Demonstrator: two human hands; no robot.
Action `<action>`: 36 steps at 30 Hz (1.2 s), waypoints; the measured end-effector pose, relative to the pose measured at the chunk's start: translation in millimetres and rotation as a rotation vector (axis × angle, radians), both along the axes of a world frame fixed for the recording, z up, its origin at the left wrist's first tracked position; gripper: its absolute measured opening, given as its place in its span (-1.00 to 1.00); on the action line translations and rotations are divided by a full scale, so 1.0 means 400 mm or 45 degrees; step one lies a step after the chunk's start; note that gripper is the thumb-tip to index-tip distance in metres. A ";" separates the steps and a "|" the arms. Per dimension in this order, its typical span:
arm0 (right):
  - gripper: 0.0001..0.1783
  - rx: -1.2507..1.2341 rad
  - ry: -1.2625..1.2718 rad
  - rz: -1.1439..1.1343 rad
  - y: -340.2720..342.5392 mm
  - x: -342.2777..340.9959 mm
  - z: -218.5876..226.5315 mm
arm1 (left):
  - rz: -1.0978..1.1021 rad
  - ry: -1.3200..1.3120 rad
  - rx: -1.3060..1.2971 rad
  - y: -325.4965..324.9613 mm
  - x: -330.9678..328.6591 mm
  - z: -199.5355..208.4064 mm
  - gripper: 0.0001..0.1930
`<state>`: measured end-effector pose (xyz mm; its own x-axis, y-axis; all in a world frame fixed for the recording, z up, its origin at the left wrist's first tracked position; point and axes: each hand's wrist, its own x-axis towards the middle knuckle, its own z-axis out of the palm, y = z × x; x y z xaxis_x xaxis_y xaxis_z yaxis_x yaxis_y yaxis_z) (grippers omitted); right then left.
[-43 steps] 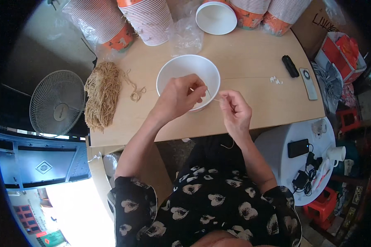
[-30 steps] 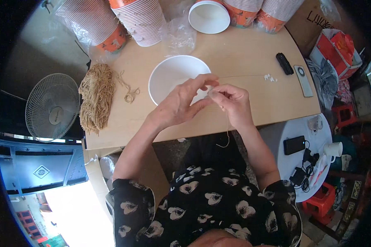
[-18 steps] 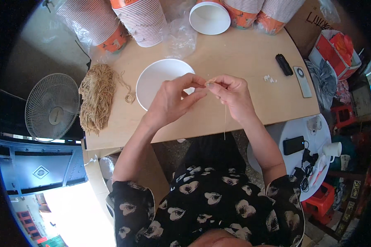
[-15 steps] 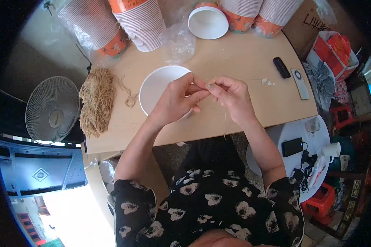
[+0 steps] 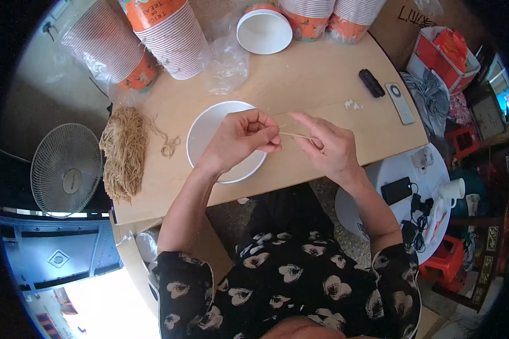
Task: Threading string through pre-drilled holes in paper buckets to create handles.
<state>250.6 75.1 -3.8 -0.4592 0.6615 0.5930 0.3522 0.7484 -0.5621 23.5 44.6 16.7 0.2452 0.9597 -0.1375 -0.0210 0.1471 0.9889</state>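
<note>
My left hand (image 5: 246, 138) is closed, its thumb and fingertips pinching a thin tan string (image 5: 295, 135) above a white paper bowl (image 5: 206, 133). From that pinch the string runs across a short gap to my right hand (image 5: 336, 147). There the index finger points out toward the left hand, apart from the thumb, while the other fingers curl in around the string. Part of the bowl is hidden behind my left hand. A thick bundle of tan strings (image 5: 123, 155) lies at the table's left edge, with a loose strand (image 5: 168, 146) beside it.
Stacks of orange and white paper bowls (image 5: 172, 42) line the table's back, near a clear plastic bag (image 5: 227, 65) and a tipped bowl (image 5: 264, 33). White scraps (image 5: 353, 105), a black object (image 5: 371, 83) and a phone (image 5: 400, 103) lie right. A fan (image 5: 68, 169) stands left.
My hands have moved apart, and the string now stretches between them. My right index finger has straightened away from the thumb. The whole view has shifted slightly.
</note>
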 end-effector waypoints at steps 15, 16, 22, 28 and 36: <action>-0.87 -0.757 0.384 0.209 0.025 -0.006 -0.047 | -0.072 -0.034 -0.019 -0.032 -0.013 -0.008 -0.82; -0.87 -0.759 0.384 0.206 0.024 -0.013 -0.051 | -0.091 -0.037 -0.005 -0.032 -0.015 -0.013 -0.81; -0.86 -0.960 0.550 0.215 0.020 -0.048 -0.066 | -0.025 -0.127 0.062 -0.039 -0.006 -0.021 -0.73; -0.88 -0.881 0.368 0.223 0.021 -0.046 -0.069 | 0.049 0.003 0.151 -0.041 0.007 -0.030 -0.74; -0.92 -0.795 0.140 0.206 0.006 -0.032 -0.044 | 0.105 0.071 0.157 -0.038 0.001 -0.042 -0.83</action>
